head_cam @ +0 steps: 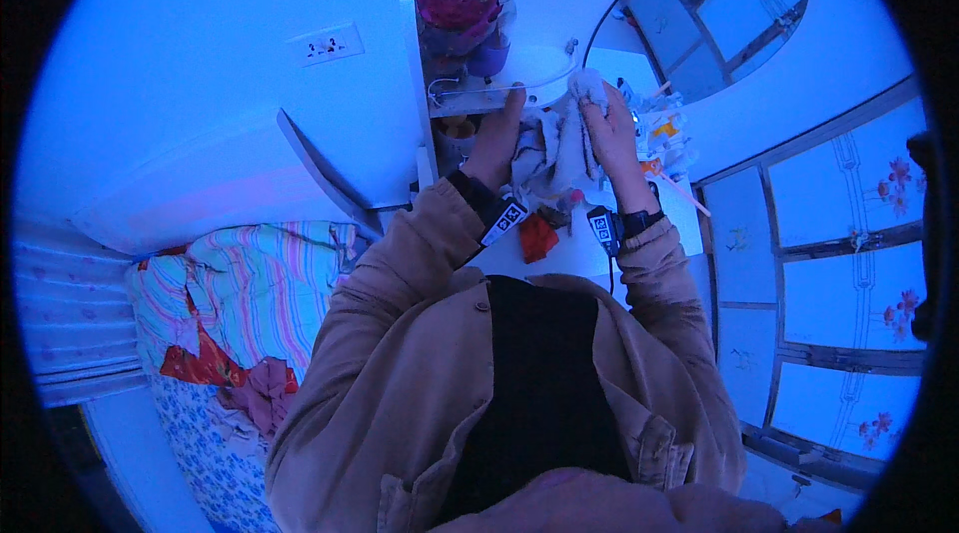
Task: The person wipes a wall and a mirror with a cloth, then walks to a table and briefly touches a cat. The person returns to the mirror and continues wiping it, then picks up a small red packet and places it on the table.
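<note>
My right hand [613,130] grips a light-coloured cloth [571,147], whose bunched upper end rests against the rounded end of a white shelf [547,92]. The rest of the cloth hangs down between my hands. My left hand [498,139] is at the shelf's front edge, its thumb or a finger pointing up past the edge; the cloth lies beside it, and whether the fingers hold it is hidden. A thin white cable [494,89] runs across the shelf. Artificial flowers [461,5] and a purple pot [488,59] stand at the shelf's left part.
An oval mirror [712,16] is on the wall at the upper right. Small bottles and packets [667,132] crowd the tabletop right of my right hand. A red cloth or packet [537,238] lies near my body. A bed with a striped quilt [262,278] is at left, wardrobe doors [846,196] at right.
</note>
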{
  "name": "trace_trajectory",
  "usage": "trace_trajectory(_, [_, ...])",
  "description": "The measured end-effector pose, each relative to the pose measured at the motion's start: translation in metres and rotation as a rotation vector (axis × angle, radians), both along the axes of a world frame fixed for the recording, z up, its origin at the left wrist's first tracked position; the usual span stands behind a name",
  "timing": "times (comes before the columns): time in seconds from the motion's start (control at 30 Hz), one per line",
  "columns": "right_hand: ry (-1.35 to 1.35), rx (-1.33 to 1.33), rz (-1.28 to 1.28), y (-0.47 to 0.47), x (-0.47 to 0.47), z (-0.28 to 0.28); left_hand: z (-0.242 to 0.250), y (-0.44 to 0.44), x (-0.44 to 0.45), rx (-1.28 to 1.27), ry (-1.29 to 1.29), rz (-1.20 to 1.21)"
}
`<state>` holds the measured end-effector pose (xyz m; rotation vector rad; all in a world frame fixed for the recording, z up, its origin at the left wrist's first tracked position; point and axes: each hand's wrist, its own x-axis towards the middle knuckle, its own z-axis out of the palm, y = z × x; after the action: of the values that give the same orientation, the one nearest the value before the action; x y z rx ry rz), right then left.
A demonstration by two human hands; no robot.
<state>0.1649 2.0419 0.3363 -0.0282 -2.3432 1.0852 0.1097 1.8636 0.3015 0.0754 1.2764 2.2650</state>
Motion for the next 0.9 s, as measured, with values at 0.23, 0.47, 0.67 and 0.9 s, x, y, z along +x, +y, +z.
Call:
trace_trajectory(0.23, [0.061, 0.298, 0.108, -0.002, -0.002, 0.003, 0.022, -0.004, 0.009, 0.094, -0.121, -0.053])
trace_trajectory(0.47, [-0.036, 0.562, 0.148, 0.000, -0.003, 0.019, 0.021, -0.004, 0.008, 0.165, -0.182, -0.167])
trace_trajectory(0.67, [-0.095, 0.417, 0.168, 0.003, -0.015, 0.023, 0.025, -0.001, 0.016, 0.061, -0.133, -0.078])
trace_trajectory(0.9, [-0.071, 0.368, 0.035, -0.008, -0.023, 0.014, 0.025, -0.001, 0.018, -0.055, -0.093, -0.038])
